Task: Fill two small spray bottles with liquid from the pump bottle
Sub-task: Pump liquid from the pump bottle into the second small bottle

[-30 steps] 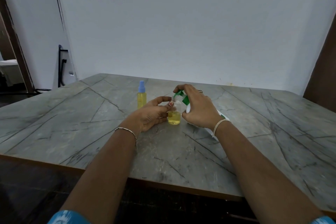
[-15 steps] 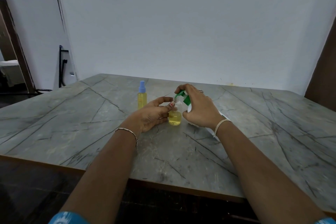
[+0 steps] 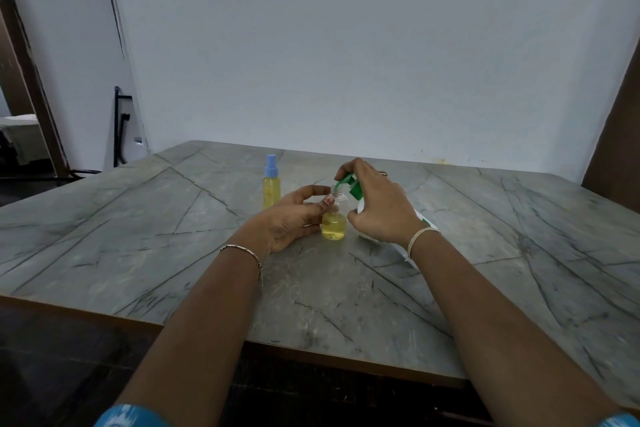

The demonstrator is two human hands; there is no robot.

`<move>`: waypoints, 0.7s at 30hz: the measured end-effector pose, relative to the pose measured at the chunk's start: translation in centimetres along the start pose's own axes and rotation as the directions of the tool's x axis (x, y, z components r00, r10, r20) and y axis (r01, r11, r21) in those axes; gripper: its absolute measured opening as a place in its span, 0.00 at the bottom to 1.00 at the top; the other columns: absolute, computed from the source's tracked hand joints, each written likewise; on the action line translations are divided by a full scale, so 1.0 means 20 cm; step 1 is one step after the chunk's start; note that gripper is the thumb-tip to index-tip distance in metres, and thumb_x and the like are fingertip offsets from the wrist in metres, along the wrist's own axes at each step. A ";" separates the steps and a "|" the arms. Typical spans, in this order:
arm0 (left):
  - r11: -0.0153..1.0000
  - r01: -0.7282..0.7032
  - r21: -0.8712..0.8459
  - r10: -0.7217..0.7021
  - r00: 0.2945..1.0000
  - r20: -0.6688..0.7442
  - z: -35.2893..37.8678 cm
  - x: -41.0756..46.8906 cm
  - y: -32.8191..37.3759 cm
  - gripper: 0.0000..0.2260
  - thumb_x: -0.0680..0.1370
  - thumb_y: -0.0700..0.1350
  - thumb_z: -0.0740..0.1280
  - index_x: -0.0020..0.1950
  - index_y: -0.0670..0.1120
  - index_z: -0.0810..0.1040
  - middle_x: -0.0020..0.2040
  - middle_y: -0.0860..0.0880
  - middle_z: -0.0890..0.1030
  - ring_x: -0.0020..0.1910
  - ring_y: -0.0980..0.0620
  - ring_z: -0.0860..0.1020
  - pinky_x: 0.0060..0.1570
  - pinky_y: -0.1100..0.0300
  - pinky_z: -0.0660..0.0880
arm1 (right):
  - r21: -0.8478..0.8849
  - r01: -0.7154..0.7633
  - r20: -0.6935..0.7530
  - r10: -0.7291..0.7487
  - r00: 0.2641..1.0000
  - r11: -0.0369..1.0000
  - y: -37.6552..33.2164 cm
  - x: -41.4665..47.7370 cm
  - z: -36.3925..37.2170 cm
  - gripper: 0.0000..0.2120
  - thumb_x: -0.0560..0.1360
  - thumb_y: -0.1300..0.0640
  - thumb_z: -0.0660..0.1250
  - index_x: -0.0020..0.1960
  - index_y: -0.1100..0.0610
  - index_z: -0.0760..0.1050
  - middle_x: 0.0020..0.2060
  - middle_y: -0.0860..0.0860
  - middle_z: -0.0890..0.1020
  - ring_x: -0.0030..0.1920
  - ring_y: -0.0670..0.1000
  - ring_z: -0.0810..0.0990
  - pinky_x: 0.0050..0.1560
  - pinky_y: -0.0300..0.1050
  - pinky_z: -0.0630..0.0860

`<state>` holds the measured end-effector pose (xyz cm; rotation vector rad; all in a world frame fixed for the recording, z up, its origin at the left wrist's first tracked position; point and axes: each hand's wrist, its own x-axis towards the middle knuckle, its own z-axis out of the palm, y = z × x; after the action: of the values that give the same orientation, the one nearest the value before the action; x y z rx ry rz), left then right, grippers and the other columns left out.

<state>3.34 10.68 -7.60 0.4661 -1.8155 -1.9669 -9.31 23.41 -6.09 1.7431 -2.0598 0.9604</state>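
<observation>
Yellow liquid in the open bottle [image 3: 334, 225], blue cap on the capped bottle [image 3: 271, 180], green pump head [image 3: 349, 185], grey dark-veined table [image 3: 138, 225]

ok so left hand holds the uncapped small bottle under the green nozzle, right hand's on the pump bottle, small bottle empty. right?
Not empty: the head view shows yellow liquid in the lower part of the uncapped small bottle. Otherwise yes: left hand holds it under the green nozzle, right hand grips the pump bottle.
</observation>
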 end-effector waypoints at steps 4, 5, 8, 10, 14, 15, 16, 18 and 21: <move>1.000 -0.001 0.006 0.001 1.000 -0.012 0.00 0.00 0.00 0.15 0.76 0.44 0.68 0.62 0.49 0.75 0.57 0.43 0.82 0.58 0.47 0.80 0.57 0.56 0.77 | 0.005 0.009 0.009 -0.009 1.000 1.000 0.00 0.00 0.01 0.29 0.63 0.56 0.70 0.60 0.42 0.63 0.55 0.41 0.73 0.52 0.47 0.74 0.53 0.59 0.77; 1.000 0.000 0.006 0.000 1.000 -0.012 0.00 0.00 0.00 0.15 0.76 0.44 0.68 0.62 0.49 0.75 0.57 0.44 0.82 0.58 0.47 0.80 0.57 0.56 0.77 | 0.007 0.012 0.008 -0.012 1.000 1.000 0.00 -0.01 0.01 0.29 0.63 0.55 0.70 0.60 0.42 0.63 0.56 0.42 0.74 0.53 0.47 0.74 0.53 0.59 0.78; 1.000 0.005 0.000 -0.005 1.000 -0.012 0.00 0.00 0.00 0.17 0.76 0.44 0.69 0.64 0.48 0.74 0.56 0.44 0.83 0.58 0.48 0.80 0.56 0.56 0.77 | 0.021 0.012 0.015 -0.012 1.000 1.000 0.00 0.00 0.00 0.29 0.62 0.56 0.70 0.59 0.41 0.62 0.54 0.40 0.73 0.52 0.47 0.75 0.53 0.59 0.78; 1.000 0.002 -0.004 -0.002 1.000 -0.010 0.00 -0.01 0.00 0.18 0.76 0.44 0.69 0.65 0.48 0.74 0.56 0.43 0.83 0.57 0.48 0.80 0.54 0.57 0.77 | 0.030 0.013 0.011 -0.013 1.000 0.999 0.00 0.00 0.00 0.28 0.62 0.56 0.70 0.57 0.40 0.62 0.53 0.39 0.73 0.51 0.47 0.75 0.52 0.58 0.78; 1.000 0.003 -0.024 -0.003 1.000 -0.004 0.01 -0.01 0.00 0.17 0.75 0.43 0.69 0.64 0.47 0.74 0.55 0.44 0.83 0.55 0.49 0.81 0.54 0.57 0.78 | 0.033 0.016 -0.006 -0.015 1.000 0.999 -0.01 0.00 0.00 0.27 0.62 0.58 0.70 0.55 0.41 0.62 0.51 0.40 0.73 0.49 0.48 0.76 0.52 0.58 0.78; 1.000 0.004 -0.025 -0.004 1.000 -0.003 0.01 -0.01 0.00 0.17 0.75 0.43 0.69 0.64 0.47 0.74 0.55 0.44 0.83 0.55 0.49 0.81 0.55 0.57 0.78 | 0.032 0.015 -0.009 -0.015 1.000 0.999 0.00 0.00 0.00 0.28 0.62 0.58 0.70 0.55 0.42 0.62 0.51 0.40 0.73 0.49 0.48 0.76 0.52 0.58 0.78; 1.000 0.005 -0.023 -0.005 1.000 -0.002 0.01 -0.01 0.00 0.16 0.76 0.42 0.68 0.63 0.48 0.74 0.55 0.44 0.83 0.55 0.49 0.81 0.55 0.57 0.77 | 0.031 0.016 -0.011 -0.015 1.000 0.999 0.00 -0.01 0.00 0.27 0.62 0.58 0.70 0.55 0.42 0.62 0.51 0.40 0.73 0.49 0.48 0.76 0.52 0.58 0.78; 1.000 0.004 -0.021 -0.004 1.000 -0.005 0.01 -0.01 0.00 0.16 0.76 0.42 0.68 0.63 0.48 0.74 0.55 0.44 0.83 0.56 0.48 0.80 0.56 0.56 0.77 | 0.030 0.022 -0.007 -0.021 1.000 0.999 0.01 -0.01 0.00 0.27 0.63 0.57 0.70 0.56 0.42 0.63 0.53 0.41 0.74 0.50 0.48 0.76 0.52 0.58 0.78; 1.000 0.004 -0.015 -0.004 1.000 -0.014 0.00 -0.01 0.01 0.16 0.76 0.43 0.68 0.64 0.48 0.74 0.58 0.42 0.82 0.58 0.47 0.80 0.57 0.56 0.77 | 0.031 0.030 -0.002 -0.030 1.000 0.999 0.01 -0.01 0.00 0.30 0.63 0.55 0.70 0.61 0.43 0.63 0.55 0.43 0.75 0.50 0.49 0.76 0.53 0.57 0.79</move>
<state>3.46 10.84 -7.47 0.4783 -1.7910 -1.9737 -9.42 23.60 -6.25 1.7832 -2.0218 0.9898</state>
